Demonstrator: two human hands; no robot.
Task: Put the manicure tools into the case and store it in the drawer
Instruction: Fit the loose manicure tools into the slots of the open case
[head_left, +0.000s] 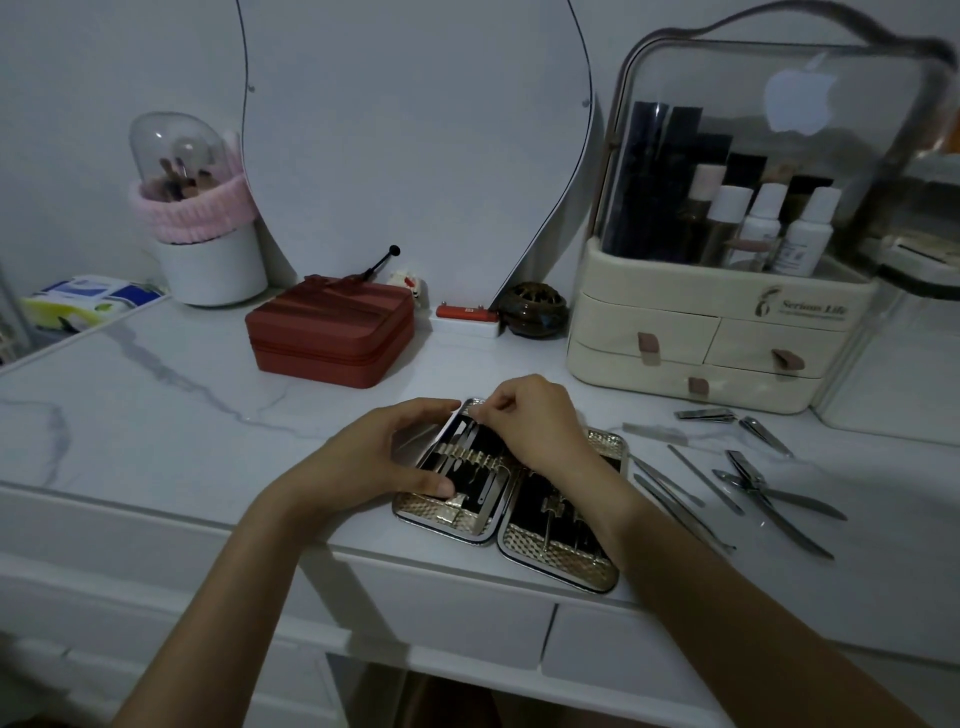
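An open manicure case (563, 564) with a woven silver rim and black lining lies at the front edge of the marble vanity top. Several steel tools sit in the loops of its left half. My left hand (387, 452) holds that left half, thumb on the near rim and fingers over the far edge. My right hand (535, 421) pinches a thin steel tool (474, 434) at the top of the left half. More loose tools lie to the right: nail clippers (707, 414), nippers (748, 480), thin files and tweezers (670, 493).
A red zip box (332, 332) stands behind the case. A cream cosmetics organiser (696, 332) with small drawers is at the back right, a brush holder (208, 260) at the back left. Two white vanity drawers (457, 613) sit closed below the top.
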